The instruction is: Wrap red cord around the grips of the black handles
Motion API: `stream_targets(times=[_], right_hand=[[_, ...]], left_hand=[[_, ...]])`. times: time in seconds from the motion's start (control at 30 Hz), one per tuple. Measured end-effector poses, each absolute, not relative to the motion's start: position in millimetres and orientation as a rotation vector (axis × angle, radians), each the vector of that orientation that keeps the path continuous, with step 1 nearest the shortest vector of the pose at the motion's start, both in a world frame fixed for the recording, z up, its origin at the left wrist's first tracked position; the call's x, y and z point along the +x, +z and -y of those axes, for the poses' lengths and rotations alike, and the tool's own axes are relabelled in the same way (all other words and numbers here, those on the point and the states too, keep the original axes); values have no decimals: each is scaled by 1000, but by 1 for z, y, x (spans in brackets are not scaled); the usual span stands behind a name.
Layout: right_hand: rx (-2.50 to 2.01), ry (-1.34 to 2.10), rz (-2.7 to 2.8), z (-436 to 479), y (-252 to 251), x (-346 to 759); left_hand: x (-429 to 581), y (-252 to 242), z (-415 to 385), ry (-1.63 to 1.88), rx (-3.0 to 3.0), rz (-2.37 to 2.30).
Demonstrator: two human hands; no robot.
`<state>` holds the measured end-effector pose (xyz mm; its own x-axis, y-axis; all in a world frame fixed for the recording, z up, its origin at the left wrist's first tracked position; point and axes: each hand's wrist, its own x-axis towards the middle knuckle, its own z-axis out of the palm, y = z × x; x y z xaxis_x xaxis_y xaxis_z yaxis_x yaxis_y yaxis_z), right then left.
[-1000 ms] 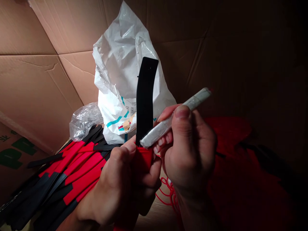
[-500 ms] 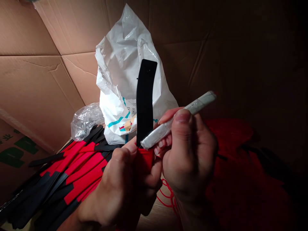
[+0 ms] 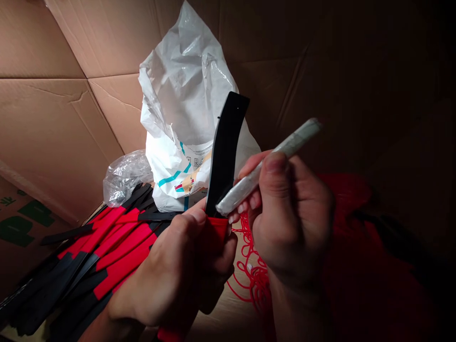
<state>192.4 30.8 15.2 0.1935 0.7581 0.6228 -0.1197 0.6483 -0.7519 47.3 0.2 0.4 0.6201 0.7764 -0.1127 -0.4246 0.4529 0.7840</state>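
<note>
While I'm watching through the head camera, I'm working across from the left: a cardboard box wall (image 3: 53,118) is rising behind everything, with green print (image 3: 21,228) sitting low on it, and a heap of flat red-and-black strips (image 3: 107,251) is lying slantwise below a crumpled clear plastic bag (image 3: 126,178). The left hand (image 3: 171,270) is closing firmly around the red lower part of one black-and-red strip (image 3: 224,152), which is standing up out of the fist, its long axis leaning slightly right, its black length showing against a white plastic bag (image 3: 181,95) with teal print. Just right of it, the right hand (image 3: 294,223) is pinching a white tape-wrapped stick (image 3: 242,185) in a narrow grip between thumb and fingers, the stick slanting up to the right, its lower end just beside the strip's black part, close above the red; I can't tell if they're touching. Further right, a tangle of red cord (image 3: 249,270) is lying on cardboard and red cloth (image 3: 345,199) is fading into shadow.
</note>
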Motion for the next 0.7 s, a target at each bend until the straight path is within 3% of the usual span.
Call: stream_targets(times=[0.2, 0.43, 0.7], right_hand=[[-645, 748, 1372, -34, 12, 194], [-590, 836, 1309, -35, 13, 197], [-645, 756, 1266, -41, 17, 209]], left_hand=[[45, 10, 2, 741, 786, -616], [41, -8, -4, 726, 803, -398], [42, -1, -4, 722, 812, -429]])
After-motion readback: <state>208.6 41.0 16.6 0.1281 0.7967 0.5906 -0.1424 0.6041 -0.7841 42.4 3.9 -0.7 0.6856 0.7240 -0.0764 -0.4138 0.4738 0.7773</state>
